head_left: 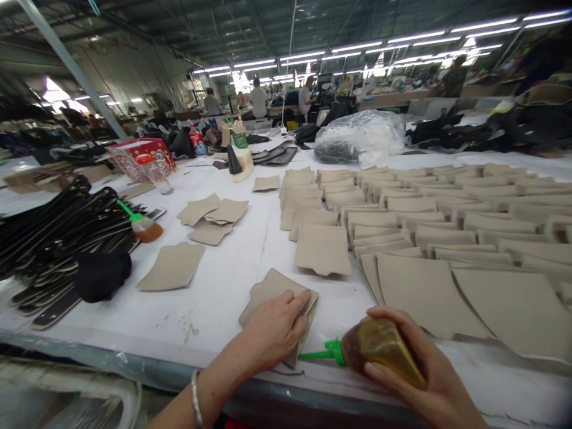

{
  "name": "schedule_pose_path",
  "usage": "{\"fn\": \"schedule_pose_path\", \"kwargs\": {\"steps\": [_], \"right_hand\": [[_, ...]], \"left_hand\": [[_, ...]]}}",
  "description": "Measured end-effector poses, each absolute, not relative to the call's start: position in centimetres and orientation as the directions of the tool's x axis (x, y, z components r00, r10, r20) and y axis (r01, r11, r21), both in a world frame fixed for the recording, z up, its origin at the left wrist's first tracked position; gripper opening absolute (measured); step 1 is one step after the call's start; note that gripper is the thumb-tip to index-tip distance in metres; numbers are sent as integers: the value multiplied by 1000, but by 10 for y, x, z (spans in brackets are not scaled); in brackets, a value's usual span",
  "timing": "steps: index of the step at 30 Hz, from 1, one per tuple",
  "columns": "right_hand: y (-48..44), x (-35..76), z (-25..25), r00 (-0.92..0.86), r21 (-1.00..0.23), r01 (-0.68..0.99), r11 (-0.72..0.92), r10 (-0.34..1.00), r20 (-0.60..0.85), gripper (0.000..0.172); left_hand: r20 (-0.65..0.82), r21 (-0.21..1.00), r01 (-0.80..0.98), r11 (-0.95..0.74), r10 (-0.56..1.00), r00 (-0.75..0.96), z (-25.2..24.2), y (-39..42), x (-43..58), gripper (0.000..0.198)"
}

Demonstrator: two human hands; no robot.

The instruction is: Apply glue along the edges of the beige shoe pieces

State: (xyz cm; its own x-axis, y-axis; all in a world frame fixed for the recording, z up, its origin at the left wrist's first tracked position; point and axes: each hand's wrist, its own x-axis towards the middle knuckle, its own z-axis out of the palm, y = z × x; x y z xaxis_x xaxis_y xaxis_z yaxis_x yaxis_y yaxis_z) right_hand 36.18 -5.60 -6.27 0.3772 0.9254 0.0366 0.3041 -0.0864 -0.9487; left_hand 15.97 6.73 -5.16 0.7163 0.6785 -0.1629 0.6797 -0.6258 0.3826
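Observation:
My left hand (pixel 277 326) lies over a beige panel (pixel 268 289) near the table's front edge. Its index finger reaches to the panel's upper right corner, and the other fingers curl at the right side, where the layers stand slightly apart. In my right hand (pixel 424 363) is a squeeze bottle (pixel 379 348) of amber liquid, tilted on its side. The green nozzle (pixel 319 354) points left, its tip at the panel's lower right edge. Just beyond lies another beige panel (pixel 322 247); a single panel (pixel 172 266) rests to the left.
Overlapping rows of beige panels (pixel 415 286) cover the right side. A small pile of panels (pixel 214 217) lies left of centre. At left are black straps (pixel 62 238), a second green-tipped bottle (pixel 145 228) and a black object (pixel 102 275). Clear plastic wrap (pixel 361 134) sits behind.

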Motion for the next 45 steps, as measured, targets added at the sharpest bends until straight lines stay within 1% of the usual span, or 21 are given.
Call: {"fn": "schedule_pose_path", "kwargs": {"steps": [3,8,12,15,17,21,23,28,32,34,36,40,42,43,45], "right_hand": [[-58,361,-65,404,-936,341,-90,913,59,45],[-60,361,-69,336,-953,297,-65,941,41,48],[-53,369,-68,388,-925,378,-38,914,121,43],[-51,372,-68,432,-898,440,-20,881,192,43],[-53,370,-70,426,-908,419,-23,888,174,44],[-58,365,-72,351,-947,319,-44,933,74,46],[-55,368,-71,350,-943,330,-44,934,79,45],[-50,373,-71,439,-912,409,-38,884,160,45],[-55,366,-76,353,-937,350,-14,928,118,45],[-54,368,-77,332,-936,351,-11,936,114,46],[-48,375,-78,361,-917,398,-16,922,140,45],[-36,395,-83,382,-827,560,46,872,307,45],[-37,396,-84,366,-800,595,72,863,349,46],[-39,394,-83,367,-809,584,65,868,335,46],[-44,386,-81,380,-856,517,21,891,251,45]], "left_hand": [[-167,372,686,-625,682,712,-53,68,160,49],[-175,376,684,-625,677,715,-54,67,161,50],[-173,380,686,-620,681,712,-52,67,161,49],[-189,380,691,-615,680,709,-50,67,160,49],[-190,384,689,-614,678,710,-49,67,160,48],[-185,393,683,-615,675,714,-50,67,160,50],[-185,388,690,-611,681,708,-51,66,161,50],[-184,389,698,-601,691,698,-53,67,161,49],[-180,389,695,-605,690,701,-55,67,160,50],[-179,394,694,-603,690,701,-55,67,161,51],[-182,397,694,-601,689,701,-53,68,161,50],[-194,400,697,-595,688,699,-49,68,162,49],[-201,402,700,-590,689,696,-49,68,162,49],[-203,404,701,-588,690,695,-49,68,162,48],[-202,408,699,-588,688,697,-50,68,162,48]]}}
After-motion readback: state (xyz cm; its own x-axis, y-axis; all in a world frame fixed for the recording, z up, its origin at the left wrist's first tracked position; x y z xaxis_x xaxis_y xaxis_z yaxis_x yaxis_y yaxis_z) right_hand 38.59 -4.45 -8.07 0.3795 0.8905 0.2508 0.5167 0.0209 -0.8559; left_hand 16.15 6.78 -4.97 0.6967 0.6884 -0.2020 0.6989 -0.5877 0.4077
